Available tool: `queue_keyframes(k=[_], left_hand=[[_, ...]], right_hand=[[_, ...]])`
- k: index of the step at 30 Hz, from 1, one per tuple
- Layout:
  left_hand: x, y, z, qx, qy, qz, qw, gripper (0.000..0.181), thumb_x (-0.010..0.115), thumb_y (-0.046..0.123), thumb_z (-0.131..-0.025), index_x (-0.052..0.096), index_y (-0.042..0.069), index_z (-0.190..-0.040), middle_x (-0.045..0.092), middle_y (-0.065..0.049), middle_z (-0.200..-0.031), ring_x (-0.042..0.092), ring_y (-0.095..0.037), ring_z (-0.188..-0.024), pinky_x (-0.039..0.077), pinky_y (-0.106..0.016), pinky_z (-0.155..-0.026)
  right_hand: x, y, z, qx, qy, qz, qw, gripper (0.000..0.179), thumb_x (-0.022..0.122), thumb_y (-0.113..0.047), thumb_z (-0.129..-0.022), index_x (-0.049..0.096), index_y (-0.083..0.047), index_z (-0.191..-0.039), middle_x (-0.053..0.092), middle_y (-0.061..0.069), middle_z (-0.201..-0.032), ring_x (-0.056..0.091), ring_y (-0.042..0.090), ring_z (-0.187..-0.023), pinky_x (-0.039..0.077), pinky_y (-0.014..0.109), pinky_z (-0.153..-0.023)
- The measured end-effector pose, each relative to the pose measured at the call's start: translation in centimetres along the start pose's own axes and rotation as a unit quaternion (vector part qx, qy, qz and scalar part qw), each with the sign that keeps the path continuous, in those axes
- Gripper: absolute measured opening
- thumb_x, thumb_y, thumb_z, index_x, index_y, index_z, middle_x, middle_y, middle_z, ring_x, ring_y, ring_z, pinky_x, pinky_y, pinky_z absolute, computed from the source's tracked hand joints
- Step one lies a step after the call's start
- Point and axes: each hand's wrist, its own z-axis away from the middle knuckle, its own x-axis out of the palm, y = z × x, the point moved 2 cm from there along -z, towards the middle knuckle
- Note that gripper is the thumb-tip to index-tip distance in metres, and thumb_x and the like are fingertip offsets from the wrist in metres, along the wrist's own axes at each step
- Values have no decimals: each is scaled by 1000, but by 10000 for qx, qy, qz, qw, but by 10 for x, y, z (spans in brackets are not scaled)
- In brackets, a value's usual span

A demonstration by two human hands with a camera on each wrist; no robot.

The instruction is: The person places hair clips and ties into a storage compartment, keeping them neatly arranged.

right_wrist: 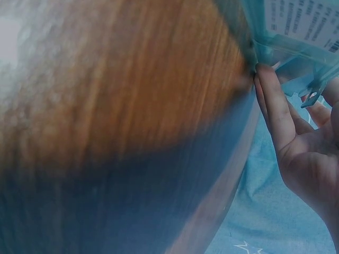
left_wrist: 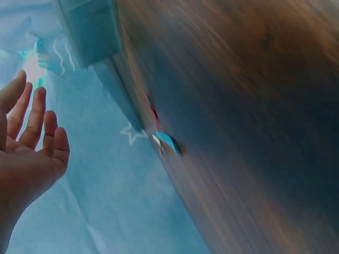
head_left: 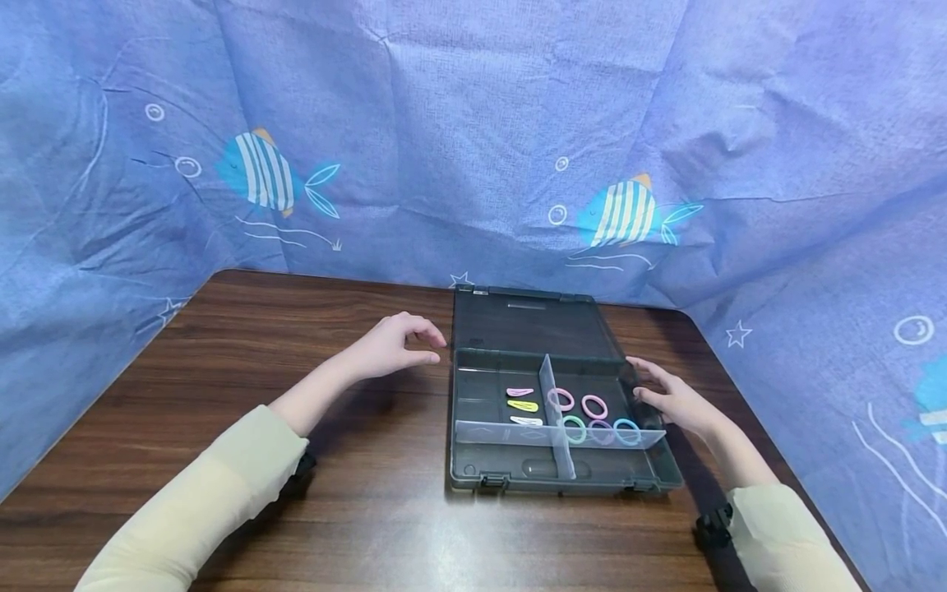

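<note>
An opened dark translucent organizer box (head_left: 466, 458) lies on the table, its lid (head_left: 525, 325) folded back. Clear dividers (head_left: 488, 432) cross inside it. Pink, yellow (head_left: 523, 406) and white hair clips lie in the left back compartment; several coloured hair ties (head_left: 594, 407) sit in the right back one. At the box's right side, my right hand (head_left: 676, 403) holds the edge between thumb and fingers; in the right wrist view its straight fingers touch the box wall. Left of the box, my left hand (head_left: 395, 345) hovers with loosely bent fingers, holding nothing.
The brown wooden table (head_left: 318, 510) extends left and in front of the box. A blue fish-print cloth (head_left: 473, 164) hangs behind and beside it. In the left wrist view, a small blue-and-white item (left_wrist: 168, 142) lies near the table edge; its kind is unclear.
</note>
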Motion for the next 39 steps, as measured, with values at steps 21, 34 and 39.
queue_keyframes(k=[21,34,39], left_hand=[[-22,-65,12,-209,-304,-543,9978,24,74,10,-80,68,5,-103,70,-7,-95,63,-21,-93,46,-45,-85],[-22,-85,13,-566,-988,-644,9914,17,74,9,-80,69,9,-96,65,1,-82,59,-17,-82,45,-41,-82],[-18,-88,13,-668,-1147,-717,9886,16,74,11,-80,69,8,-96,62,3,-78,55,-13,-77,43,-36,-79]], right_hand=[[1,0,1,-45,-23,-44,10000,61,47,-27,-100,16,-15,-151,31,31,-143,40,47,-126,49,49,-77],[-1,1,-1,-16,9,-90,10000,61,47,-28,-99,17,-18,-151,33,30,-143,40,47,-126,49,48,-77],[0,2,0,9,6,-98,10000,61,47,-27,-100,17,-17,-151,31,29,-144,39,47,-126,49,48,-78]])
